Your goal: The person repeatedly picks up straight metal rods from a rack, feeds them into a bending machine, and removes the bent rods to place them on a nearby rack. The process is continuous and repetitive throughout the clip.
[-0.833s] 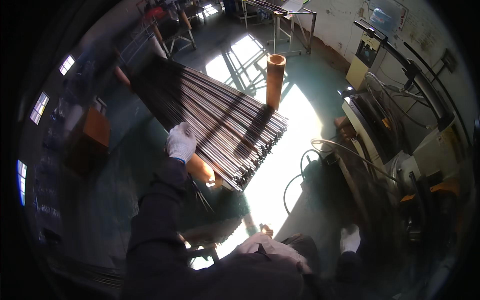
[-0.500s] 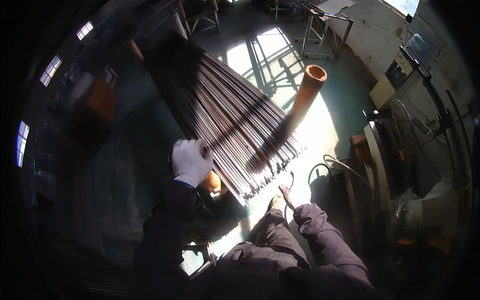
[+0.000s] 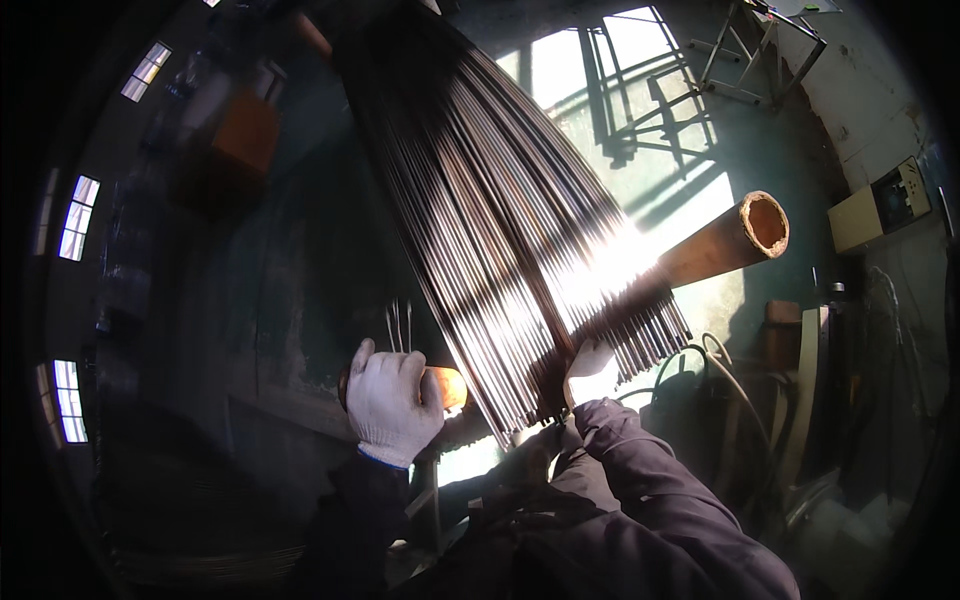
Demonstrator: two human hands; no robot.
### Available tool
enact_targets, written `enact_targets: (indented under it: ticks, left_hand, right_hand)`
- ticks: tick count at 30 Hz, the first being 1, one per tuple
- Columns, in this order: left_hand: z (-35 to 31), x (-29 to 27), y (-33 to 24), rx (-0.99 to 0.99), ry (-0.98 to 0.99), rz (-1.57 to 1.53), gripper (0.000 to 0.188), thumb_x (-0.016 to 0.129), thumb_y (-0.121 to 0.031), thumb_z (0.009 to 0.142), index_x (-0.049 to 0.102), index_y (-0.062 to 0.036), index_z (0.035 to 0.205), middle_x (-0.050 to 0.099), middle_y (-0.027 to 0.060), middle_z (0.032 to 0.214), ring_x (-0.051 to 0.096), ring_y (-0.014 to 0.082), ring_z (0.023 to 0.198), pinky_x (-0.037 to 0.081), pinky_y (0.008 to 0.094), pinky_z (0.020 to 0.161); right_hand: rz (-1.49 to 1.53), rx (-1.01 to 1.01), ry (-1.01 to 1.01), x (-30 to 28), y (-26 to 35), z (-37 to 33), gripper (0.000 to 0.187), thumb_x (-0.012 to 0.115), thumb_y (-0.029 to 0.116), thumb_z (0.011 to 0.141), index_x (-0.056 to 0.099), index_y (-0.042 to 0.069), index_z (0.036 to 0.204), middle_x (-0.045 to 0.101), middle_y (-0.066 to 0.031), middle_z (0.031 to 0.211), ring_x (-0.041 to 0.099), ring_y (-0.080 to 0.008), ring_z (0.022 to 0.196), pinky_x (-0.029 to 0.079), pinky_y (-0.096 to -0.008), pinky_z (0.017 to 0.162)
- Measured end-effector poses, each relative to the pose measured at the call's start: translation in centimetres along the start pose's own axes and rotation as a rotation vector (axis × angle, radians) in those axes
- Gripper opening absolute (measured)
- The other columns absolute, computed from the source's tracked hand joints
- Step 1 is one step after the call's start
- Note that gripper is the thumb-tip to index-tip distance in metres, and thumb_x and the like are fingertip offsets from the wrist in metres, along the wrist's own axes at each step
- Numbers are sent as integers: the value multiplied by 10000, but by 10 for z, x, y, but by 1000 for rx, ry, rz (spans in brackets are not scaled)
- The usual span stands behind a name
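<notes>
A wide layer of long, thin metal rods (image 3: 470,230) stretches away from me, its near ends roughly lined up. Beyond its left edge is my left hand (image 3: 393,400) in a white knit glove, its fingers curled closed. A few thin bright rods (image 3: 399,326) stick out past its knuckles, and their far parts fade into shadow. Just beside this hand shows the end of an orange-brown tube (image 3: 450,388). My right hand (image 3: 592,372), also gloved, is at the near ends of the rods, right of the middle. Glare washes it out and its fingers are hidden.
A thick brown tube (image 3: 725,235) with a hollow end juts out right of the rods. Cables (image 3: 720,360) loop on the right near a machine. A metal frame stand (image 3: 765,55) is at the far right, an orange-brown box (image 3: 245,135) at the far left.
My left hand has moved off the rods' left edge, with thin rods showing at it. My right hand has come up to the rod ends. The view has shifted closer.
</notes>
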State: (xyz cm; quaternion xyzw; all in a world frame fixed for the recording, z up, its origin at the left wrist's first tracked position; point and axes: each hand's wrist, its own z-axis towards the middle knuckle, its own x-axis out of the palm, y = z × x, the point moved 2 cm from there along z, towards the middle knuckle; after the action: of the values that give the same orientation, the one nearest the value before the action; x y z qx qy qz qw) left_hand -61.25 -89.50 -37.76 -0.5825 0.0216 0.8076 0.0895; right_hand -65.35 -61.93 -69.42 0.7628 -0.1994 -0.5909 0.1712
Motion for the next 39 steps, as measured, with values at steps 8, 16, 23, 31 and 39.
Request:
enact_targets:
  ticks: [8, 16, 23, 31, 39]
  left_hand:
    - [6, 3, -2, -19, 5, 58, 188, 765, -89, 814, 721, -74, 996, 707, 110, 941, 728, 313, 917, 540, 579, 1139]
    - [4, -3, -2, -15, 26, 69, 156, 756, -76, 818, 708, -78, 966, 689, 107, 881, 713, 313, 891, 548, 575, 1126]
    - [-2, -4, 1, 16, 11, 41, 120, 760, -105, 839, 718, -77, 947, 695, 110, 859, 705, 321, 912, 517, 577, 1152]
    - [-43, 69, -90, -143, 385, -867, 279, 777, -162, 937, 763, 4, 1161, 799, 193, 1031, 778, 311, 1009, 604, 403, 932]
    - [-83, 221, -86, -1257, 737, -1898, 298, 686, -320, 1107, 652, -46, 1220, 744, 185, 1188, 732, 376, 1022, 625, 546, 970]
  right_hand:
    - [5, -37, 119, -2, -9, 24, 554, 737, 490, 1003, 723, -8, 1245, 734, -272, 1061, 715, -457, 1038, 561, -519, 939]
    - [58, -61, 222, -6, -8, 27, 543, 701, 525, 1041, 758, 0, 1164, 740, -264, 961, 723, -458, 958, 566, -525, 883]
    - [152, -57, 252, -28, -8, 9, 562, 670, 556, 1075, 788, 6, 1093, 745, -257, 873, 730, -459, 888, 570, -529, 835]
    - [401, 57, 182, -168, 2, -160, 585, 667, 572, 1082, 753, -7, 1074, 728, -240, 839, 707, -412, 771, 545, -498, 732]
    - [-200, 670, 323, -180, -163, -620, 444, 801, 511, 906, 747, 111, 1089, 782, -191, 883, 770, -439, 872, 594, -568, 790]
